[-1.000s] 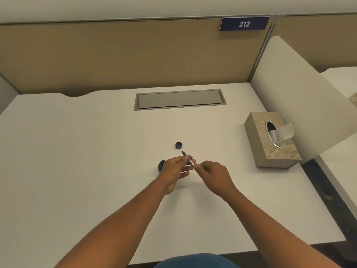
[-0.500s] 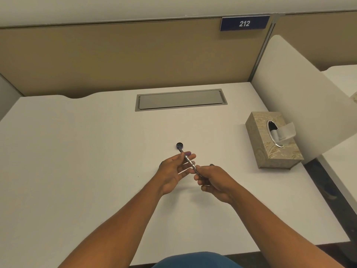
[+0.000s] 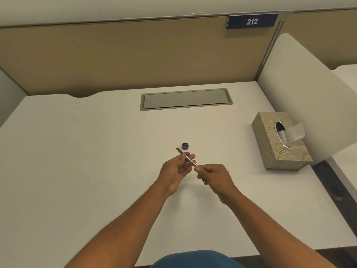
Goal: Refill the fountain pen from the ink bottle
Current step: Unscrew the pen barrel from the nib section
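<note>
Left hand: palm turned up and to the right, above the table; the thumb and the fingers pinch the pen at its middle, the other fingers lie loosely bent below it.
Right hand: back of the hand up, fingers curled; the thumb and forefinger pinch the near end of the pen.
Arms: both forearms are bare and come from the bottom edge, they meet near the middle of the table.
Pen: thin, silver with rings, held in the air between the two hands — it is tilted, the dark nib end points away and to the left, past the left fingertips.
Cap: small, dark and round, it lies on the table just behind the pen, apart from both hands, open side up.
Ink bottle: I cannot see it in this view.
Tissue box: patterned, on the right part of the table, well apart from the hands — one tissue stands out of its oval hole.
Hatch: grey, long, set in the table near the far edge.
Sign: blue, with "212", on the beige wall panel behind the table.
</note>
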The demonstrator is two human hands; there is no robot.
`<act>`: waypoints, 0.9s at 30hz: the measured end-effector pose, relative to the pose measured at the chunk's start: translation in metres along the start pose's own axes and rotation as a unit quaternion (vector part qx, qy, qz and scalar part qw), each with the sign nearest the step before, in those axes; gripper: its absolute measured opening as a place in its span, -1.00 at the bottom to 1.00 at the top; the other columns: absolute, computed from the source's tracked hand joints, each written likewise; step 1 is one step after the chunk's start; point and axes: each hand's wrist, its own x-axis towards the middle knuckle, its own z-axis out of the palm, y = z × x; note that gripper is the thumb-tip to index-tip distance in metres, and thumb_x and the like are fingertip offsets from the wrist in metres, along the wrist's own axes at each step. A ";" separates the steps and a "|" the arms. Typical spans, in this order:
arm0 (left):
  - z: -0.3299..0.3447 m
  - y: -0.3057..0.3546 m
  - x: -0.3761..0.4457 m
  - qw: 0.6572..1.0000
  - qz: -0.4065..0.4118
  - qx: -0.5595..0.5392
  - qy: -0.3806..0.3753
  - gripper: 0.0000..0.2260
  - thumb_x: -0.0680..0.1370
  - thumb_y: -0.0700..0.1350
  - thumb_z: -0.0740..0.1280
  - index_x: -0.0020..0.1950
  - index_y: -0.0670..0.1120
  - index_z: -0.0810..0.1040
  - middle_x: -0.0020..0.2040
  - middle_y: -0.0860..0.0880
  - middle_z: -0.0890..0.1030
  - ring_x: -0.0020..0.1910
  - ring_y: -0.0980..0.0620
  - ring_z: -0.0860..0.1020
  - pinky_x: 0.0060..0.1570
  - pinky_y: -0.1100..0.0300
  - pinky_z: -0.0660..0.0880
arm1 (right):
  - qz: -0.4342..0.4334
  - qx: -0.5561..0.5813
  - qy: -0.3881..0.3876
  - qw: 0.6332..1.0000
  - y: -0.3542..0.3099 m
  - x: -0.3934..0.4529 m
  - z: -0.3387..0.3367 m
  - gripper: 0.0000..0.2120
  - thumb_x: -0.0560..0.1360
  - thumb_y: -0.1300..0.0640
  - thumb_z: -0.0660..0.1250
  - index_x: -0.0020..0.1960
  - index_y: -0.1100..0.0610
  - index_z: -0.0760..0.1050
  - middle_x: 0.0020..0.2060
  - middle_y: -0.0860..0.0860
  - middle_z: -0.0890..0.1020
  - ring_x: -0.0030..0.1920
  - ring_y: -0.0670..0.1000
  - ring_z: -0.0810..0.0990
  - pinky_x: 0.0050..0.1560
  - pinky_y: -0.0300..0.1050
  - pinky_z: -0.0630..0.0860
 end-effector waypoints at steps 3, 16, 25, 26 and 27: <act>0.000 0.000 0.001 1.000 -0.005 -0.022 0.003 -0.85 0.64 -0.13 0.30 0.09 -0.16 0.63 0.10 -0.09 0.73 0.11 -0.12 0.68 0.20 0.05 0.56 | -0.022 0.014 0.016 1.000 -0.001 -0.001 0.001 -0.85 0.51 0.06 0.45 -0.11 0.15 0.69 -0.35 -0.01 0.59 -0.32 -0.05 0.49 -0.26 -0.23 0.49; -0.001 -0.003 0.002 0.999 -0.020 -0.035 -0.004 -0.83 0.65 -0.13 0.28 0.09 -0.16 0.63 0.11 -0.10 0.73 0.12 -0.12 0.68 0.18 0.06 0.57 | 0.110 0.150 -0.022 0.982 -0.004 -0.002 -0.005 -0.77 0.48 0.12 0.48 0.07 0.17 0.54 -0.17 0.06 0.56 -0.29 -0.01 0.52 -0.23 -0.15 0.51; 0.003 -0.006 0.002 0.999 -0.015 -0.029 -0.007 -0.83 0.65 -0.12 0.28 0.09 -0.17 0.63 0.11 -0.11 0.73 0.15 -0.13 0.67 0.25 0.03 0.54 | 0.124 0.129 -0.058 0.982 -0.005 -0.006 -0.007 -0.76 0.60 0.02 0.32 -0.02 0.19 0.62 -0.30 0.01 0.59 -0.36 -0.06 0.48 -0.31 -0.21 0.44; 0.003 -0.006 0.002 0.999 -0.015 -0.029 -0.006 -0.83 0.64 -0.12 0.29 0.09 -0.17 0.63 0.10 -0.11 0.73 0.14 -0.13 0.67 0.24 0.04 0.54 | 0.122 0.134 -0.053 0.982 -0.004 -0.006 -0.008 -0.82 0.57 0.06 0.36 -0.02 0.18 0.61 -0.28 0.02 0.58 -0.36 -0.06 0.48 -0.31 -0.21 0.43; 0.004 -0.006 0.002 0.999 -0.015 -0.029 -0.006 -0.83 0.64 -0.13 0.29 0.09 -0.17 0.63 0.10 -0.11 0.73 0.14 -0.13 0.67 0.23 0.04 0.55 | 0.122 0.142 -0.048 0.981 -0.004 -0.007 -0.009 -0.87 0.54 0.09 0.41 -0.01 0.17 0.60 -0.25 0.03 0.57 -0.35 -0.05 0.48 -0.31 -0.20 0.44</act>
